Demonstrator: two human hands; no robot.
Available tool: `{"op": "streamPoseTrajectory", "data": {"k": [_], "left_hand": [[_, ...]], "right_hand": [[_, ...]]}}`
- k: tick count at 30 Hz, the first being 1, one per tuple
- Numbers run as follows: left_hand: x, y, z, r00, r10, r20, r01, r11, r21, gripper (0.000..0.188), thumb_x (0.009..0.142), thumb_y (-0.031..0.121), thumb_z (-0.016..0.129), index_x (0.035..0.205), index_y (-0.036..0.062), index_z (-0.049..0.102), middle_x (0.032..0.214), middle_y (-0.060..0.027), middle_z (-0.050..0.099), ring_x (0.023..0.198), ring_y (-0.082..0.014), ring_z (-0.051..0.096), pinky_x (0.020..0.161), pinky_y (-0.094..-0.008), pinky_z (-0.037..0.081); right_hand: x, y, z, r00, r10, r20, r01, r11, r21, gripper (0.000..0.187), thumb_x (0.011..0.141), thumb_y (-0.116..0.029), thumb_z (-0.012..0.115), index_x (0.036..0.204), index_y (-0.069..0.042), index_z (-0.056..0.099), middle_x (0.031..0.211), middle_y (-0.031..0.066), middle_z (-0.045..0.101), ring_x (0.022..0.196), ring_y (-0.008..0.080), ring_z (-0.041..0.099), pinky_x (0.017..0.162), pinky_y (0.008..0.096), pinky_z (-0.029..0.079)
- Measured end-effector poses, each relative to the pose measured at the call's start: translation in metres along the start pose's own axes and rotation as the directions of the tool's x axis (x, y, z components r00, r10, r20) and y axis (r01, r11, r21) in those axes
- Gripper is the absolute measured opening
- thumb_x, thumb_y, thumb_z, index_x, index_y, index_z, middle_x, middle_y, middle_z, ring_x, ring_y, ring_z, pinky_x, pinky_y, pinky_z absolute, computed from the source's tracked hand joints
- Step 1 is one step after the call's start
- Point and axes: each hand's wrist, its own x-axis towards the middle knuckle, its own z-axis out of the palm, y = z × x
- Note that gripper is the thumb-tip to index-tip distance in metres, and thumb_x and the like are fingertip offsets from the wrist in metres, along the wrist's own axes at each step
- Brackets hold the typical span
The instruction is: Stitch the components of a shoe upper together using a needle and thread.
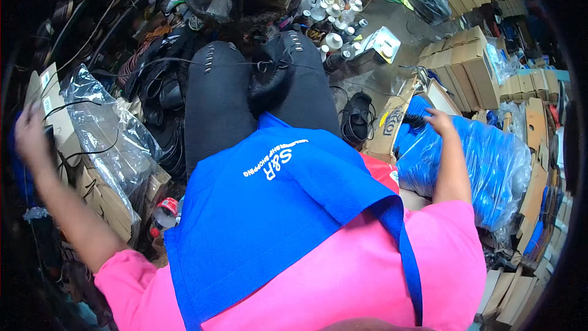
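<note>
Stretching left hand [32,135] beside white box [64,127], right hand [440,122] at upper edge of bag [481,159]; cannot tell whether fingers grip, left blurred, right indistinct.

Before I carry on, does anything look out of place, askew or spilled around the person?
Mildly odd: one black shoe-like item lies right of the person's legs, apart from the dark pile on their left. I see no spill.
</note>
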Motion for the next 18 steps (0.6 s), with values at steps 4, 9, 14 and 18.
{"op": "streamPoseTrajectory", "data": {"k": [4, 9, 14, 18], "left_hand": [[-0.139, 0.200, 0.091, 0.733, 0.622, 0.274, -0.391, 0.715, -0.579, 0.042, 0.076, 0.001, 0.065, 0.117, 0.0059, 0.062, 0.119, -0.0103, 0.061, 0.111, -0.0228, 0.056, 0.096, -0.0317, 0.043], [-0.203, 0.268, 0.114, 0.471, 0.621, 0.626, 0.038, 0.695, -0.718, 0.034, 0.083, 0.007, 0.065, 0.117, 0.0040, 0.060, 0.105, -0.0103, 0.065, 0.096, -0.0164, 0.060, 0.088, -0.0282, 0.045], [-0.181, 0.227, 0.127, 0.611, 0.498, 0.616, 0.073, 0.739, -0.670, 0.019, 0.086, 0.019, 0.063, 0.087, 0.0006, 0.062, 0.071, -0.0032, 0.057, 0.069, -0.0117, 0.053, 0.064, -0.0273, 0.043], [-0.142, 0.111, 0.130, 0.714, 0.248, 0.655, 0.353, 0.680, -0.643, 0.024, 0.090, 0.022, 0.059, 0.080, 0.0008, 0.061, 0.069, 0.0044, 0.053, 0.065, -0.0072, 0.047, 0.061, -0.0241, 0.039]], "right_hand": [[-0.045, -0.208, 0.025, 0.839, -0.544, -0.018, 0.516, 0.786, 0.340, 0.053, 0.084, -0.032, 0.065, 0.134, -0.022, 0.049, 0.106, 0.0126, 0.065, 0.096, 0.0158, 0.060, 0.083, 0.0306, 0.047], [-0.096, -0.340, 0.030, 0.570, -0.821, -0.019, 0.603, 0.403, 0.688, 0.032, 0.090, -0.024, 0.061, 0.117, -0.006, 0.060, 0.086, -0.0030, 0.056, 0.077, 0.0054, 0.047, 0.072, 0.0220, 0.041], [-0.081, -0.342, 0.021, 0.608, -0.794, -0.018, 0.643, 0.479, 0.597, 0.032, 0.088, -0.032, 0.062, 0.074, -0.004, 0.053, 0.066, -0.0022, 0.047, 0.065, 0.0079, 0.043, 0.059, 0.0267, 0.038], [-0.064, -0.304, 0.005, 0.760, -0.649, 0.041, 0.398, 0.513, 0.761, 0.033, 0.089, -0.031, 0.061, 0.069, -0.011, 0.044, 0.067, -0.0082, 0.038, 0.064, 0.0043, 0.035, 0.057, 0.0232, 0.029]]}}
